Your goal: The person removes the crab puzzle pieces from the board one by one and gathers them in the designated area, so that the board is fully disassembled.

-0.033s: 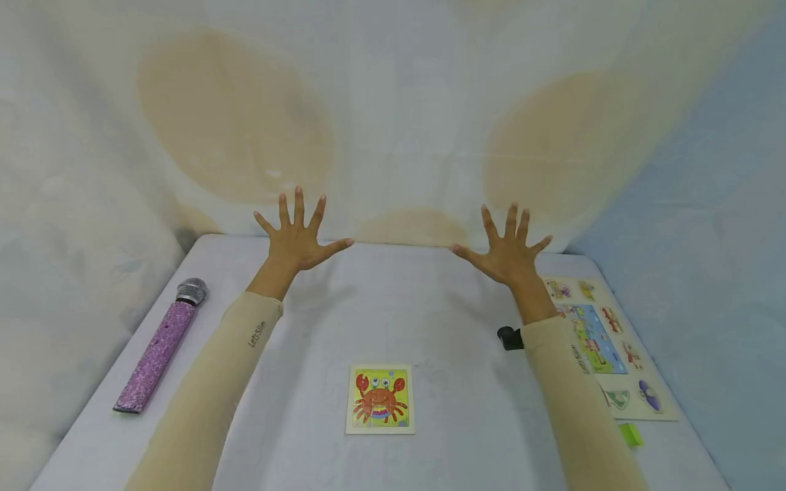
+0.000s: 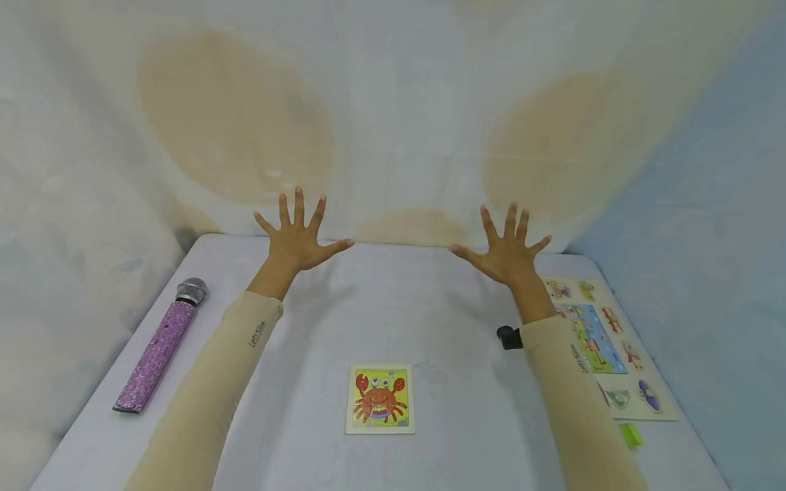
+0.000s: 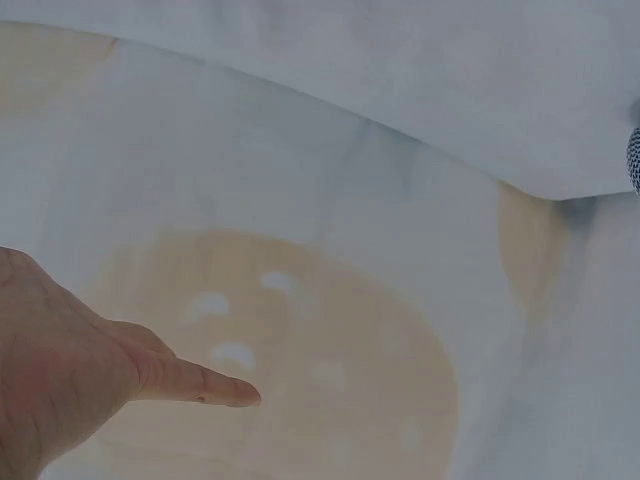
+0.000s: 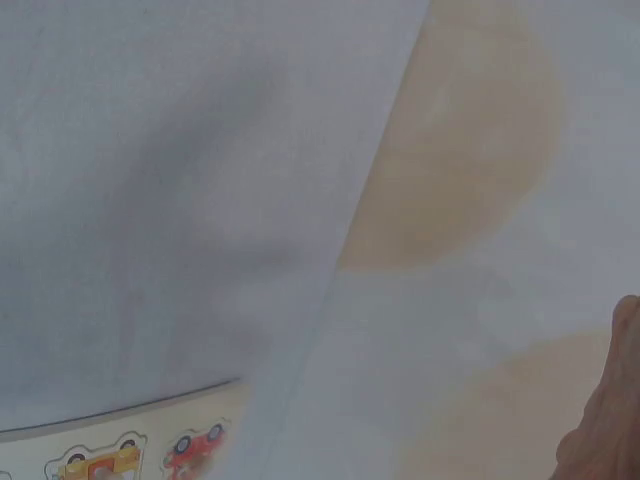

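Note:
Both hands are held up over the far part of the white table with fingers spread wide and nothing in them. The left hand [image 2: 295,242] appears in the left wrist view at the lower left, one finger [image 3: 200,383] pointing toward the patterned curtain. Only an edge of the right hand [image 4: 605,400] shows in the right wrist view. Between the forearms, near the front, lies a small square crab puzzle [image 2: 380,399] in a pale frame. A glittery pink microphone [image 2: 158,348] with a silver mesh head lies left of the left arm.
A wooden picture puzzle board [image 2: 638,402] lies at the right, partly hidden by the right sleeve. A small black object [image 2: 509,337] sits beside that sleeve, and a green block [image 2: 630,434] near the board's front edge. Curtains [image 2: 405,136] enclose the table's back and sides.

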`<state>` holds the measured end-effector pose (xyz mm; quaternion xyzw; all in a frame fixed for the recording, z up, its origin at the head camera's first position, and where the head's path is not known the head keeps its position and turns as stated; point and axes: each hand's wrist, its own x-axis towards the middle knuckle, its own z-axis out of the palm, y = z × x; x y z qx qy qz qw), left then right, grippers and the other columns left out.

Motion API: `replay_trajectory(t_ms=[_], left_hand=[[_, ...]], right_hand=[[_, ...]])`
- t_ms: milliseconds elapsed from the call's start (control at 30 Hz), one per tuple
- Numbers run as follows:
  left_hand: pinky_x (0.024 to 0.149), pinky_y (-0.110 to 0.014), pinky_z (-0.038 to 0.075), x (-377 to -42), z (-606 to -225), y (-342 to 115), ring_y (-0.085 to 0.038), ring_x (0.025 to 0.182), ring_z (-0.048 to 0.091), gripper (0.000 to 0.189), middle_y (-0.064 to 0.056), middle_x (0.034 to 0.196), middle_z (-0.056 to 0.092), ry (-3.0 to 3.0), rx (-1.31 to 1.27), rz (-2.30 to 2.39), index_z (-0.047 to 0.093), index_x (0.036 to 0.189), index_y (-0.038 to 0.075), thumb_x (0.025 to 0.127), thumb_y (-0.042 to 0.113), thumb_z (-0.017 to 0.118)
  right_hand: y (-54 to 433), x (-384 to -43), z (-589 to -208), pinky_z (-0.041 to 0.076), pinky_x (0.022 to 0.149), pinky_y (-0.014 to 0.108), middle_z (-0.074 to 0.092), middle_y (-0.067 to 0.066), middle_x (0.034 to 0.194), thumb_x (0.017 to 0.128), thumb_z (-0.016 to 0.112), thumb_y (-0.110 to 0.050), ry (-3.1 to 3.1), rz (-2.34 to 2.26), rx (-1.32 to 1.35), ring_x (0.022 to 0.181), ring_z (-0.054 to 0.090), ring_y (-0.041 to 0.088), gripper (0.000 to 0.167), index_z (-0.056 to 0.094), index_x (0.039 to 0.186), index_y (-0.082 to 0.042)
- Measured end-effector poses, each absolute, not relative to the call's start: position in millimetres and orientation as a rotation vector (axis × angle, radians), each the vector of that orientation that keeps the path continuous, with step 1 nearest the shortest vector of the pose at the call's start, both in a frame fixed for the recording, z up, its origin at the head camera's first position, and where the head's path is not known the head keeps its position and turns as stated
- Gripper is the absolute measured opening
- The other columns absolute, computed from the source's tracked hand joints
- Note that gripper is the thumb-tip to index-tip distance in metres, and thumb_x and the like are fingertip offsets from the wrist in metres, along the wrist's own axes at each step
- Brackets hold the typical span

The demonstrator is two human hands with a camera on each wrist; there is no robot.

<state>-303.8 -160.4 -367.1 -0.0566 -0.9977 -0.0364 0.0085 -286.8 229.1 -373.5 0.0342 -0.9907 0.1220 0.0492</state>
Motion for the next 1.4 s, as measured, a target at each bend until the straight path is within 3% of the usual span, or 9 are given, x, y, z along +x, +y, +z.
replay_trajectory(t_ms=[300, 667, 767, 833, 933, 1033, 1200, 1400], left_hand=[[0.095, -0.082, -0.017, -307, -371, -162, -0.046, 0.146, -0.024, 0.111, -0.014, 0.158, -0.033, -3.141, -0.165, -0.048, -0.016, 0.157, 0.033, 0.075, 0.096, 0.023], [0.097, -0.082, -0.014, -296, -364, -176, -0.047, 0.149, -0.014, 0.11, -0.018, 0.16, -0.026, -3.096, -0.217, -0.036, -0.013, 0.158, 0.032, 0.078, 0.092, 0.033], [0.102, -0.082, -0.004, -292, -366, -178, -0.048, 0.149, 0.009, 0.111, -0.026, 0.163, -0.009, -3.07, -0.307, 0.04, -0.015, 0.157, 0.033, 0.077, 0.092, 0.036], [0.105, -0.078, 0.011, -288, -369, -179, -0.047, 0.142, 0.03, 0.113, -0.028, 0.161, 0.013, -3.034, -0.375, 0.107, -0.012, 0.158, 0.033, 0.076, 0.093, 0.037], [0.101, -0.068, 0.031, -279, -377, -182, -0.045, 0.127, 0.046, 0.116, -0.024, 0.148, 0.037, -2.974, -0.463, 0.163, -0.006, 0.159, 0.031, 0.073, 0.094, 0.039], [0.089, -0.057, 0.04, -266, -389, -185, -0.039, 0.117, 0.05, 0.118, -0.019, 0.139, 0.046, -2.928, -0.522, 0.193, 0.002, 0.16, 0.029, 0.07, 0.095, 0.04], [0.073, -0.044, 0.038, -241, -411, -186, -0.033, 0.098, 0.052, 0.117, -0.018, 0.127, 0.051, -2.901, -0.615, 0.202, 0.01, 0.161, 0.026, 0.071, 0.095, 0.04], [0.074, -0.042, 0.039, -209, -433, -178, -0.028, 0.094, 0.054, 0.11, -0.015, 0.12, 0.054, -2.881, -0.732, 0.144, 0.017, 0.16, 0.028, 0.074, 0.093, 0.041]], right_hand=[[226, -288, -372, -0.012, 0.094, 0.085, -0.024, 0.018, 0.162, 0.075, 0.037, -0.093, -3.03, 0.336, 0.096, 0.147, -0.026, 0.042, 0.109, -0.002, 0.159, -0.035], [236, -286, -375, -0.005, 0.094, 0.086, -0.026, 0.02, 0.161, 0.076, 0.041, -0.091, -3.026, 0.34, 0.106, 0.148, -0.022, 0.045, 0.111, -0.007, 0.159, -0.035], [238, -280, -379, 0.005, 0.096, 0.086, -0.018, 0.025, 0.162, 0.076, 0.042, -0.09, -3.024, 0.335, 0.121, 0.149, -0.009, 0.05, 0.113, -0.007, 0.159, -0.031], [238, -276, -383, 0.016, 0.097, 0.084, -0.007, 0.028, 0.162, 0.077, 0.043, -0.09, -3.029, 0.314, 0.14, 0.148, 0.004, 0.052, 0.115, -0.006, 0.16, -0.028], [237, -267, -392, 0.032, 0.092, 0.077, 0.013, 0.031, 0.157, 0.076, 0.043, -0.09, -3.025, 0.25, 0.191, 0.141, 0.022, 0.053, 0.117, -0.002, 0.161, -0.023], [236, -257, -406, 0.04, 0.085, 0.07, 0.028, 0.032, 0.15, 0.075, 0.046, -0.089, -3.008, 0.206, 0.249, 0.132, 0.034, 0.051, 0.117, 0.005, 0.161, -0.021], [235, -240, -429, 0.046, 0.08, 0.061, 0.041, 0.03, 0.136, 0.075, 0.05, -0.087, -2.993, 0.201, 0.299, 0.119, 0.043, 0.045, 0.115, 0.013, 0.161, -0.019], [233, -219, -447, 0.041, 0.063, 0.041, 0.045, 0.023, 0.11, 0.075, 0.052, -0.086, -3.068, 0.233, 0.366, 0.094, 0.045, 0.032, 0.116, 0.018, 0.16, -0.016]])
